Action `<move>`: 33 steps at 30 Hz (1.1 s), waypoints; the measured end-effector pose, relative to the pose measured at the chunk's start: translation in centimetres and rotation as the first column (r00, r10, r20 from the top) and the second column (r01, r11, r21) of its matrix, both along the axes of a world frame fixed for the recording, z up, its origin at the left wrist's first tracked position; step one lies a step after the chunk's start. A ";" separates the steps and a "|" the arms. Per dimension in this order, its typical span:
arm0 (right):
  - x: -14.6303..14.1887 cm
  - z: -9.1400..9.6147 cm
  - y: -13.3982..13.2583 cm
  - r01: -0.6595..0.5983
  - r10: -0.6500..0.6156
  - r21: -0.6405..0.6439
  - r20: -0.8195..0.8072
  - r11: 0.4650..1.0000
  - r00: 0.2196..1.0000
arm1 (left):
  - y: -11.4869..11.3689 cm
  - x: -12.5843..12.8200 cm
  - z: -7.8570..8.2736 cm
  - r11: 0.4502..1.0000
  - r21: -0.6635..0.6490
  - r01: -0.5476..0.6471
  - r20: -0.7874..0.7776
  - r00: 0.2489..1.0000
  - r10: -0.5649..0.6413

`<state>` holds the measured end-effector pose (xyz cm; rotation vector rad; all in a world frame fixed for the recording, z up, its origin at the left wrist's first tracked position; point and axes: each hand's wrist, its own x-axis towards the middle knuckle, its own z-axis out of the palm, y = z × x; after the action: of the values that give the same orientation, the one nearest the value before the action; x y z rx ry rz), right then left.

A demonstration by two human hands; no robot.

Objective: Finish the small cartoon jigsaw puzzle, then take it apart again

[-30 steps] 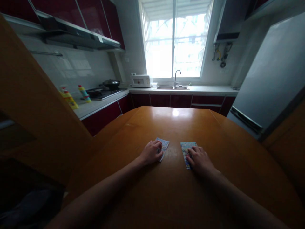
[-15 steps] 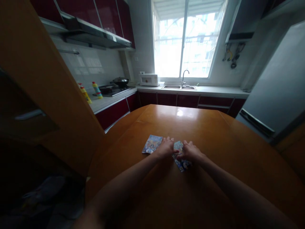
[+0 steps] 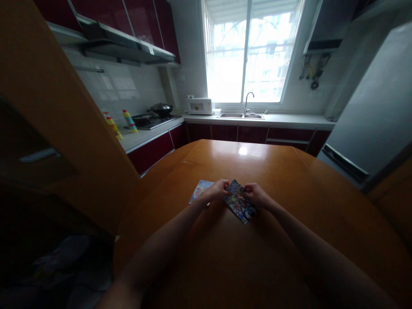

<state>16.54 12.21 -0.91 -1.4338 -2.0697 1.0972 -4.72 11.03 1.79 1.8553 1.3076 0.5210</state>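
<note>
A flat, colourful printed packet (image 3: 238, 205), dark with a black-and-white patch at its near corner, is tilted above the wooden table between my hands. My left hand (image 3: 220, 189) pinches its left edge near the far corner. On the opposite side, my right hand (image 3: 255, 194) grips the right edge with thumb and fingers. A second, paler blue printed packet (image 3: 200, 189) lies on the table to the left, partly covered by my left hand and wrist. I cannot tell whether either one is a pouch or a thin booklet.
The brown wooden table (image 3: 244, 161) has a rounded outline. Beyond it are a counter with a sink (image 3: 231, 115), a white microwave (image 3: 200, 106), a wok (image 3: 161, 109) on the stove and plastic bottles (image 3: 129, 121). A fridge (image 3: 363, 116) stands at the right.
Both hands have closed on the right packet's edges and raised it, tilting its printed face towards me. The paler packet still lies on the table.
</note>
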 end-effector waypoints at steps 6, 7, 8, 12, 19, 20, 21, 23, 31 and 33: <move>-0.5 -0.6 0.4 -0.003 0.004 0.009 -0.156 1.000 0.988 | -1.0 -1.4 0.4 0.997 -0.013 -0.078 0.163 0.983 0.079; -0.7 -0.7 0.4 -0.004 0.007 0.018 -0.177 1.000 0.984 | -1.1 -1.7 0.4 0.995 -0.012 -0.097 0.172 0.980 0.097; -1.0 -0.7 0.4 -0.005 0.011 0.029 -0.196 1.000 0.980 | -1.3 -1.9 0.3 0.993 -0.010 -0.116 0.177 0.977 0.116; -2.1 -0.7 0.6 -0.006 0.031 0.094 -0.275 0.996 0.961 | -1.9 -2.6 0.1 0.979 0.053 -0.199 0.184 0.965 0.186; -4.3 -0.1 -0.1 -0.010 0.087 0.200 -0.377 0.980 0.922 | -2.6 -1.4 -0.5 0.960 0.179 -0.213 0.218 0.961 0.172; -4.5 -0.1 -0.1 0.006 0.078 0.213 -0.383 0.977 0.921 | -2.5 -1.3 -0.7 0.956 0.193 -0.221 0.218 0.960 0.177; -4.5 -0.1 -0.2 0.020 0.070 0.223 -0.386 0.975 0.920 | -2.4 -1.3 -0.7 0.951 0.208 -0.229 0.216 0.959 0.183; -4.5 -0.2 -0.2 0.029 0.068 0.237 -0.387 0.971 0.919 | -2.2 -1.4 -0.8 0.943 0.238 -0.234 0.207 0.960 0.186; -3.0 -0.8 0.0 -0.066 0.176 0.310 -0.341 0.948 0.924 | -2.7 -2.2 -0.8 0.940 0.308 -0.149 0.146 0.983 0.108; -2.7 -0.7 0.2 -0.079 0.193 0.338 -0.319 0.938 0.928 | -2.9 -2.3 -0.8 0.937 0.318 -0.145 0.135 0.985 0.107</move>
<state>13.85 12.37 -1.64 -0.8771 -1.9963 0.9309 -7.03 8.17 1.00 1.9787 1.3297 0.9493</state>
